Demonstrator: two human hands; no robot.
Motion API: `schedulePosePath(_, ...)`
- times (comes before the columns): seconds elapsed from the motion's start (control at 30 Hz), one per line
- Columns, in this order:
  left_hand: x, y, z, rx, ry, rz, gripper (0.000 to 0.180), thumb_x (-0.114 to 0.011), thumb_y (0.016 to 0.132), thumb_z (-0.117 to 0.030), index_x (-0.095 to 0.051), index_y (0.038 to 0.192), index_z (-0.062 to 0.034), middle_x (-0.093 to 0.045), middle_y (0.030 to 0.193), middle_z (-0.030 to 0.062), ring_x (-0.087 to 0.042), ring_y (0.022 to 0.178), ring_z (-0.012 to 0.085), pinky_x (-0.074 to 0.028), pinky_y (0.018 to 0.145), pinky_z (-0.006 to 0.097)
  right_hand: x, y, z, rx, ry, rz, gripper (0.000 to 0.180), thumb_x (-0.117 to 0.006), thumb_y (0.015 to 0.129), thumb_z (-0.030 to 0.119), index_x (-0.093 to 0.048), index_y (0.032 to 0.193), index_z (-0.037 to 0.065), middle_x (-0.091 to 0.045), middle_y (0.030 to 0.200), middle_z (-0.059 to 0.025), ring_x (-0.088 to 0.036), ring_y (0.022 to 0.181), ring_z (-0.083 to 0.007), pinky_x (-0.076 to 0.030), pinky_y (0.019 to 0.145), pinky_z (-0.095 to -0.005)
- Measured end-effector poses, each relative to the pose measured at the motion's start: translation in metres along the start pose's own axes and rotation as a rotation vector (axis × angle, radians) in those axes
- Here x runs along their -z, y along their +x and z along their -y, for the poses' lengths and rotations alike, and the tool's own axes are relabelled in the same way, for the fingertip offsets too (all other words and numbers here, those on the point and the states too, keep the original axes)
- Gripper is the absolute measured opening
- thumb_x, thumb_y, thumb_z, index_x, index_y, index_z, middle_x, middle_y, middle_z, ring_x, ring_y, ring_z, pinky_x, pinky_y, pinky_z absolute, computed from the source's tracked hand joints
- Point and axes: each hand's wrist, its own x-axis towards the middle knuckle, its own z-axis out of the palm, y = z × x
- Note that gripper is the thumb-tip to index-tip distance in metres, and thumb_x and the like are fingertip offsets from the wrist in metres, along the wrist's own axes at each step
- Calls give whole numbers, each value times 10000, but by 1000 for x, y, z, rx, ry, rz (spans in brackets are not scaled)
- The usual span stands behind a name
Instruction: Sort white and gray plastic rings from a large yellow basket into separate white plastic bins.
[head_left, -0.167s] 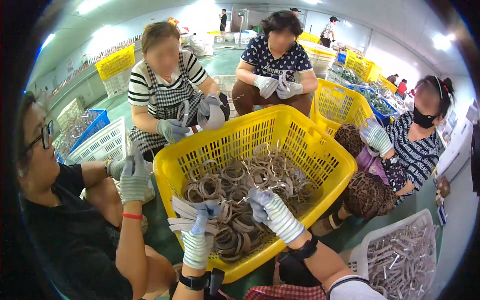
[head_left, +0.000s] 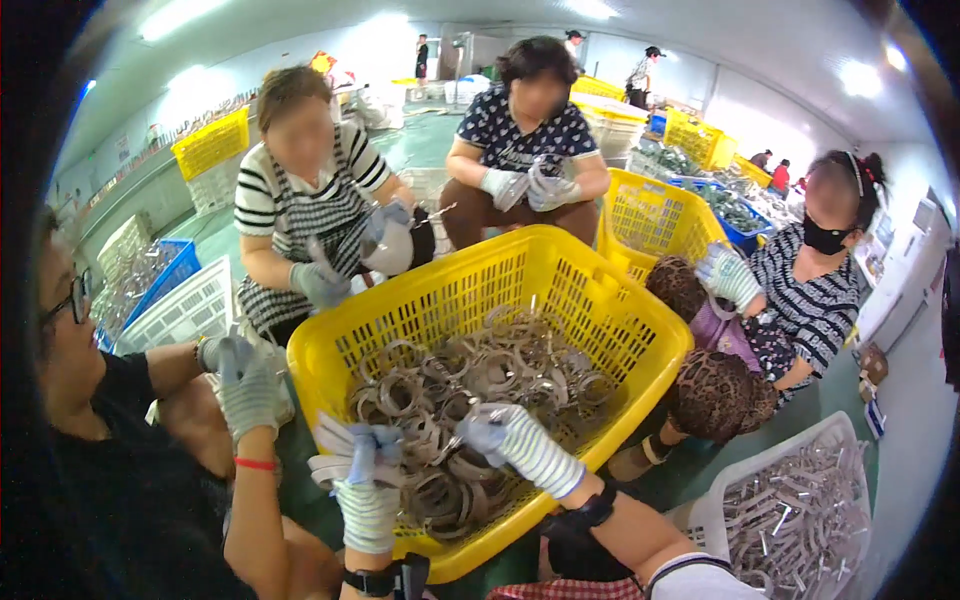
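Note:
My left hand (head_left: 368,495), in a striped knit glove, is closed around several curved pale-grey strips (head_left: 335,468) at the left side of a yellow basket (head_left: 470,556). My right hand (head_left: 530,445), gloved alike, is over the middle of the basket with its fingers pinched together. Something small and shiny shows at those fingertips, too blurred to name. Below both hands lies a heap of grey ring-shaped bands (head_left: 445,500), some with thin metal pins sticking up.
Gloved co-workers sit around the basket; one at the left has raised hands (head_left: 245,390) close to its rim. A white crate (head_left: 712,520) of grey strips with metal pins stands at the lower right. Another yellow basket (head_left: 655,215) and a blue crate (head_left: 175,275) stand farther back.
The whole view has shifted, so the basket appears lower and farther left. My right fingers have come slightly nearer to me and to the left. My left hand still holds the strips.

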Motion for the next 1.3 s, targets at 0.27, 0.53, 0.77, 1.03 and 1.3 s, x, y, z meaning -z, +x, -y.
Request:
schedulePosePath(0.27,-8,-4,-2,34,62,17,254,-656,861,-201,-534,1042,-71,-603,934,54,-568,721,135,-470,678,249,10,8,-3,237,-788,-58,464,-631,824,296,-529,1213,64,-632,1023,-162,-617,957,-302,-465,864,-360)
schedulePosePath(0.53,6,13,1,-129,36,-68,324,-611,897,-214,-536,1195,-107,-575,1195,46,-511,688,60,-445,599,195,7,6,8,61,-126,102,390,-637,874,243,-569,1185,18,-652,1032,-39,-589,940,-108,-457,859,-274)
schedulePosePath(0.77,-1,4,-4,8,-96,72,188,-617,892,-243,-555,1026,-128,-544,785,-39,-498,663,66,-456,587,248,-1,-2,24,-182,-106,-16,343,-645,871,334,-630,1012,23,-644,826,6,-571,796,-93,-466,753,-255)
schedulePosePath(1.03,-36,-32,-2,129,190,219,221,-621,855,-207,-517,1004,-81,-533,795,24,-517,668,111,-438,598,231,35,22,13,25,240,-436,256,-581,914,309,-602,930,54,-426,555,51,-341,405,-61,-259,370,-219)
schedulePosePath(1.3,-24,-5,-6,-49,110,75,388,-572,911,-216,-484,1269,-96,-540,1242,68,-491,720,62,-442,678,204,10,-1,34,-259,-222,78,244,-629,884,275,-650,921,34,-557,721,62,-470,641,-25,-392,568,-203)
